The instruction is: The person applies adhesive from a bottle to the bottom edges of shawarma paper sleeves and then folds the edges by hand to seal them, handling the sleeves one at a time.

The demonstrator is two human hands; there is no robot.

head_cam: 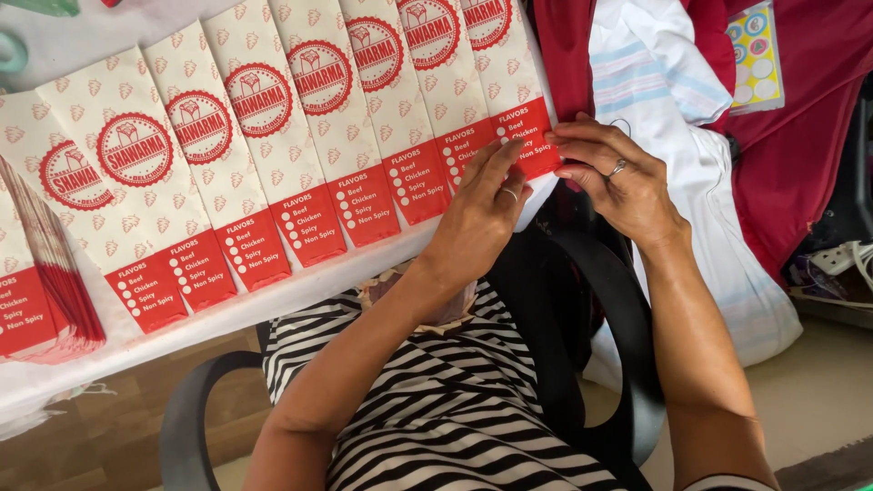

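At the right end of the white table [273, 305], seen from my head camera, my left hand [477, 218] lies flat with its fingers spread on the red bottom strip of the last paper bag [520, 109] in the row, pressing it down rather than closing round it. My right hand [618, 177] sits just beside it at the table's edge, fingertips curled and pinching the same bag's lower right corner, thumb hidden under the paper, so I cannot tell how much of the corner it has. That bag overlaps its neighbours in a fanned row of bags [264, 145], each cream with a red round stamp and a red bottom band, running off to the left, where a tidy stack of bags [45, 291] stands on edge. I judge the bag to be very light, thin and limp: it will crease if I squeeze hard, and slide easily over the sheet beneath, so a flat palm to steady it and a gentle pinch at the folded bottom edge is the sensible hold. Beyond my right hand hang a red cloth [800, 136] and a white cloth [691, 173]; below me are the black chair arms [627, 345].
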